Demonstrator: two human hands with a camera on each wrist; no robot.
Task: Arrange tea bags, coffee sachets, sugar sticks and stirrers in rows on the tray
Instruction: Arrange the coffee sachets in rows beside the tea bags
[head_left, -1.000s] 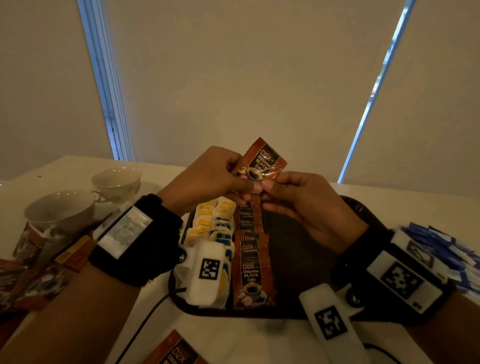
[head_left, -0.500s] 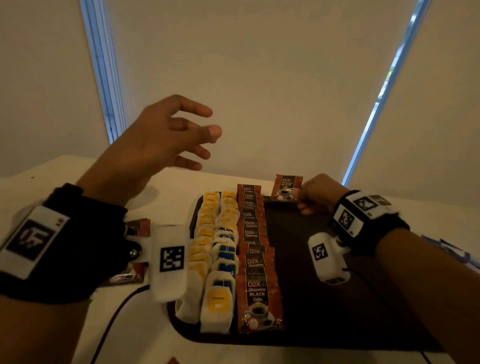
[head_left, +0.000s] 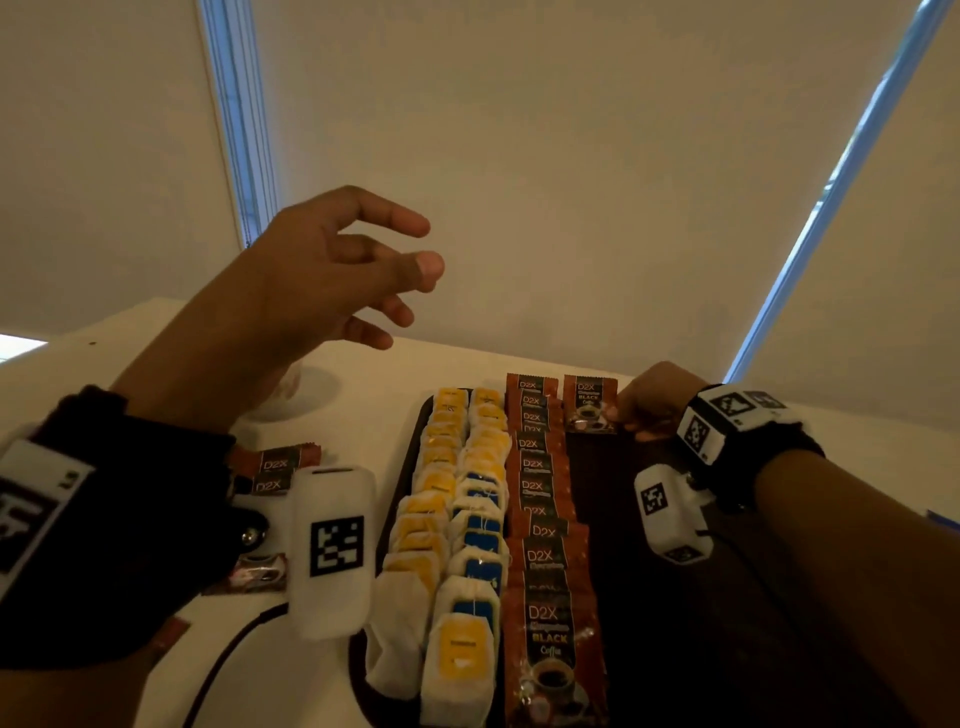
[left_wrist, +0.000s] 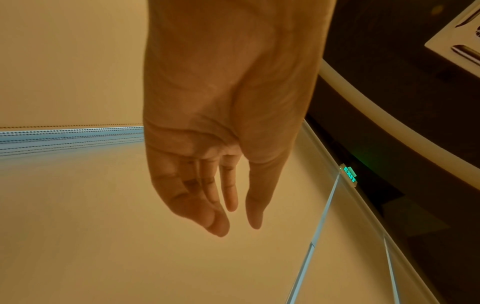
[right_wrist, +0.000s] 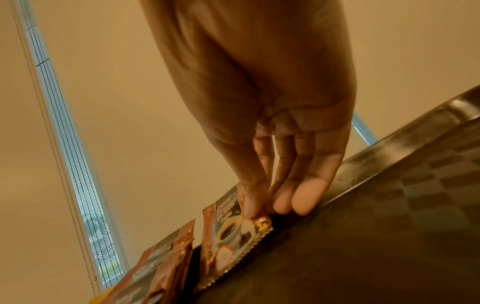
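Two rows of paper tea bags with yellow and blue tags (head_left: 457, 525) are seen from the head camera, laid along the left side of a dark rectangular tray (head_left: 727, 623). Just beside them a row of overlapping brown coffee sachets (head_left: 545, 519) is laid. One separate brown coffee sachet (head_left: 589, 404) is set at the tray's far edge, just right of that row's far end, and its right edge is pinched by the right hand (head_left: 652, 400). The left hand (head_left: 322, 280) is held raised above the pale table (head_left: 457, 358), its fingers apart, loosely curled and holding nothing. A few loose brown sachets (head_left: 280, 467) lie on the table left of the tray. Cream roller blinds (head_left: 571, 156) with bright vertical gaps are hung behind the table.

Seen from the left wrist, the left hand (left_wrist: 223, 123) is shown palm-on against cream blinds, its fingers (left_wrist: 228, 185) nearly straight and slightly parted. A green lit exit sign (left_wrist: 349, 174) is seen beside a dark ceiling.

Seen from the right wrist, the right hand (right_wrist: 259, 92) is pointed down at the tray (right_wrist: 389, 236), whose surface is dark and chequered with a glossy rim. The separate sachet (right_wrist: 233, 232) is clamped at its corner between thumb and fingers (right_wrist: 309, 195).
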